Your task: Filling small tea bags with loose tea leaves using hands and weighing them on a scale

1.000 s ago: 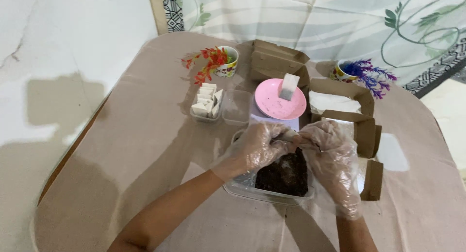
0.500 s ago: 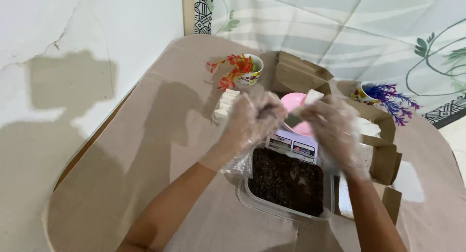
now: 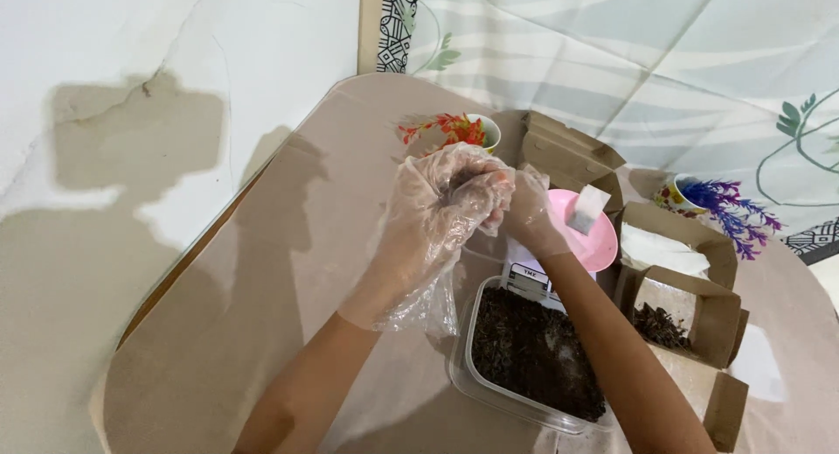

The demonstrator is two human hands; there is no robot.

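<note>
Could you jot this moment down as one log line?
left hand: gloved, raised, closed against right hand | below: clear tub of dark dried leaves | behind: pink scale bearing white sachet

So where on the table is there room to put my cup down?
The left half of the table is bare, from the wall side up to the gloved left hand. The right side is crowded: the tub of dark leaves, pink plate, brown boxes and flower cups.
</note>
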